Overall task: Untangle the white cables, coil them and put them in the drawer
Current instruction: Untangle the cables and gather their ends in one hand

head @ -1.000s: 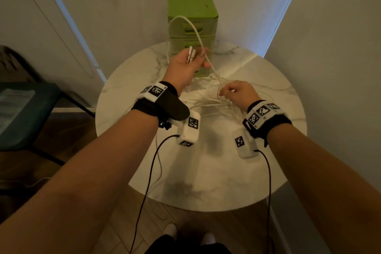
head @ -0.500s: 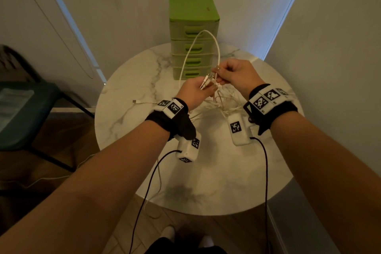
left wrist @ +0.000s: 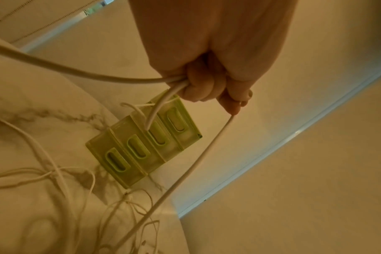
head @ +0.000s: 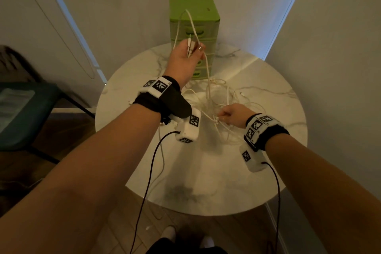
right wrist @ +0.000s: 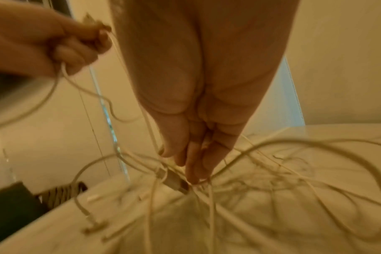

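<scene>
A tangle of white cables (head: 221,90) lies on the round marble table (head: 214,173). My left hand (head: 192,50) is raised in front of the green drawer unit (head: 198,4) and grips one white cable (left wrist: 207,151). The cable's two connector ends (head: 189,43) stick up from the fist, and a loop arches above them. The fist (left wrist: 202,86) closes on the strands in the left wrist view. My right hand (head: 221,116) is low in the tangle, its fingers (right wrist: 194,168) pinching a strand beside a USB plug (right wrist: 174,182). The drawers (left wrist: 141,146) are all closed.
A dark green chair (head: 26,109) stands left of the table. Walls close in behind and on the right. Black wrist-camera leads (head: 148,171) hang over the table's near edge. Loose cable ends (right wrist: 91,225) trail toward the left rim.
Half a second ago both hands met at the connector ends. Now my left hand has lifted up and away with them, and my right hand has dropped into the tangle.
</scene>
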`<state>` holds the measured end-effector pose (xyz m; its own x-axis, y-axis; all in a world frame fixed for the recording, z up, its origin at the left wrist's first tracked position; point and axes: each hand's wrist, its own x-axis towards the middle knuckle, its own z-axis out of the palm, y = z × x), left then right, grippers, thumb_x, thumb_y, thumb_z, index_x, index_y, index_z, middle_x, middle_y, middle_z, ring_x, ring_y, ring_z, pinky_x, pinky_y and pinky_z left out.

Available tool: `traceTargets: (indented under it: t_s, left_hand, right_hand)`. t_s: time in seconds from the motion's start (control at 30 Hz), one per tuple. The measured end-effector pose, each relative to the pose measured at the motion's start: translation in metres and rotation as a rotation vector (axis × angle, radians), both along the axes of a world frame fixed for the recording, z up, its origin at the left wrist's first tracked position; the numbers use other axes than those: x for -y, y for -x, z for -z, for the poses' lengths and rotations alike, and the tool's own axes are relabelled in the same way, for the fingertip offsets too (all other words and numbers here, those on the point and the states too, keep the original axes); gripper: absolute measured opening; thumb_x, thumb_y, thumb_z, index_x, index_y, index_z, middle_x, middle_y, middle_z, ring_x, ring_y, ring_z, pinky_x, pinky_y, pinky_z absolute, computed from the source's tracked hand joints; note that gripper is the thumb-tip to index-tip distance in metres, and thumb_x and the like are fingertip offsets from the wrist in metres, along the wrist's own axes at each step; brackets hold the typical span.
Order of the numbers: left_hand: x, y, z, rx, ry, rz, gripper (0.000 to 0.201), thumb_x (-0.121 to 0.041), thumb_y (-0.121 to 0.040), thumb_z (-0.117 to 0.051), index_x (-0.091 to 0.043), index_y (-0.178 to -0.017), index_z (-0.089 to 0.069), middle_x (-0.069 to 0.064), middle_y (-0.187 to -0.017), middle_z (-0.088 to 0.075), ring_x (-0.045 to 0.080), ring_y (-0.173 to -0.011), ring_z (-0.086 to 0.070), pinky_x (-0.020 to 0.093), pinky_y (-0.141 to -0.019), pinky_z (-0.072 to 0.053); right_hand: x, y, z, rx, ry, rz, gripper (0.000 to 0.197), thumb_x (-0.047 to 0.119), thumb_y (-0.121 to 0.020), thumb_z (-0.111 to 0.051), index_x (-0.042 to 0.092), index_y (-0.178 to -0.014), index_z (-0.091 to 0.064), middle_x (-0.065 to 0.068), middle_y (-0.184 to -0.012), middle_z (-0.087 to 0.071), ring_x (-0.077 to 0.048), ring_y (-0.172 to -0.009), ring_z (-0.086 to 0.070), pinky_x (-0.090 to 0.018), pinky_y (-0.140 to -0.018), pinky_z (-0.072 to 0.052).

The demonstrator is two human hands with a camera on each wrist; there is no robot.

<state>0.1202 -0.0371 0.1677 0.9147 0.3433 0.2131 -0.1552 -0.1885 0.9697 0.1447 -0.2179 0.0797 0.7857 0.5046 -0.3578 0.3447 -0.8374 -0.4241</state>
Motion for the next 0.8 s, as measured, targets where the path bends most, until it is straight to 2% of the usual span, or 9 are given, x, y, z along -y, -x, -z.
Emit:
traceTargets:
  t_s: [0.07, 0.13, 0.2, 0.33, 0.43, 0.5, 0.6, 0.7, 0.8]
  left_hand:
    - [-0.001, 0.002, 0.000, -0.002, 0.009, 0.004, 0.018, -0.019, -0.093, -0.054, -0.022, -0.075, -0.053, -0.007, -0.071, -0.059, -0.010, -0.062, -0.053, 0.002, -0.062, -0.041]
    - [0.001, 0.005, 0.001, -0.017, 0.013, 0.018, 0.017, -0.019, -0.093, -0.054, -0.023, -0.077, -0.054, -0.007, -0.071, -0.060, -0.005, -0.064, -0.054, 0.007, -0.063, -0.043]
    - [0.007, 0.008, 0.002, -0.032, 0.030, 0.041, 0.011, -0.018, -0.094, -0.053, -0.019, -0.083, -0.056, -0.006, -0.071, -0.059, -0.008, -0.056, -0.052, 0.007, -0.053, -0.040]
    - [0.012, 0.014, -0.001, -0.030, 0.082, 0.059, 0.008, -0.018, -0.095, -0.051, -0.014, -0.090, -0.056, -0.005, -0.072, -0.057, -0.009, -0.043, -0.047, 0.006, -0.045, -0.033]
    - [0.006, 0.018, 0.000, -0.052, 0.119, 0.061, 0.008, -0.021, -0.095, -0.052, -0.018, -0.089, -0.056, -0.005, -0.073, -0.057, -0.007, -0.039, -0.045, 0.011, -0.044, -0.030]
    - [0.003, 0.021, 0.002, -0.073, 0.122, 0.051, 0.009, -0.024, -0.094, -0.052, -0.018, -0.089, -0.056, -0.005, -0.073, -0.057, -0.006, -0.039, -0.043, 0.013, -0.041, -0.029]
    - [0.002, 0.023, 0.001, -0.096, 0.182, 0.046, 0.010, -0.026, -0.095, -0.051, -0.022, -0.087, -0.056, -0.006, -0.076, -0.057, -0.003, -0.039, -0.038, 0.016, -0.039, -0.026]
    - [0.003, 0.025, -0.001, -0.090, 0.191, 0.053, 0.008, -0.022, -0.096, -0.050, -0.022, -0.092, -0.057, -0.003, -0.078, -0.058, -0.003, -0.037, -0.040, 0.015, -0.037, -0.027]
    - [0.003, 0.029, 0.006, -0.136, 0.135, 0.061, 0.017, -0.017, -0.094, -0.053, -0.010, -0.108, -0.061, -0.001, -0.077, -0.056, -0.006, -0.036, -0.044, 0.009, -0.038, -0.031]
  right_hand:
    - [0.001, 0.004, 0.005, -0.022, -0.062, 0.067, 0.028, 0.018, -0.090, -0.055, 0.005, -0.113, -0.062, -0.016, -0.115, -0.064, -0.029, -0.108, -0.058, -0.030, -0.095, -0.043]
    - [-0.003, 0.006, 0.005, 0.045, -0.264, 0.128, 0.032, 0.016, -0.086, -0.061, 0.007, -0.117, -0.060, -0.012, -0.112, -0.062, -0.023, -0.103, -0.056, -0.015, -0.084, -0.037]
    - [-0.013, 0.005, 0.000, 0.106, -0.399, 0.111, 0.035, 0.017, -0.084, -0.064, 0.010, -0.117, -0.059, -0.005, -0.106, -0.056, -0.014, -0.097, -0.052, -0.012, -0.080, -0.033]
    - [-0.030, 0.007, -0.014, 0.023, -0.430, 0.066, 0.014, 0.007, -0.088, -0.055, 0.002, -0.096, -0.065, -0.007, -0.092, -0.058, -0.013, -0.069, -0.053, -0.028, -0.076, -0.043]
    - [-0.032, 0.005, -0.022, -0.050, -0.569, 0.127, 0.021, 0.004, -0.093, -0.046, 0.015, -0.078, -0.055, -0.007, -0.087, -0.061, -0.003, -0.051, -0.057, -0.021, -0.058, -0.050]
    - [-0.034, 0.007, -0.030, -0.171, -0.680, 0.132, 0.017, 0.004, -0.094, -0.043, 0.017, -0.088, -0.052, -0.001, -0.089, -0.062, -0.002, -0.051, -0.060, -0.016, -0.054, -0.050]
    - [-0.037, 0.012, -0.034, -0.303, -0.576, 0.035, 0.028, 0.000, -0.092, -0.045, 0.007, -0.118, -0.049, -0.002, -0.098, -0.063, -0.010, -0.064, -0.058, -0.014, -0.056, -0.048]
    - [-0.042, 0.012, -0.028, -0.199, -0.537, 0.057, 0.017, 0.005, -0.094, -0.045, -0.003, -0.098, -0.060, -0.018, -0.096, -0.066, 0.002, -0.055, -0.059, -0.006, -0.055, -0.046]
    - [-0.045, 0.009, -0.027, -0.147, -0.611, 0.111, 0.024, 0.007, -0.095, -0.044, 0.013, -0.075, -0.056, -0.007, -0.076, -0.064, 0.007, -0.048, -0.057, -0.007, -0.055, -0.047]
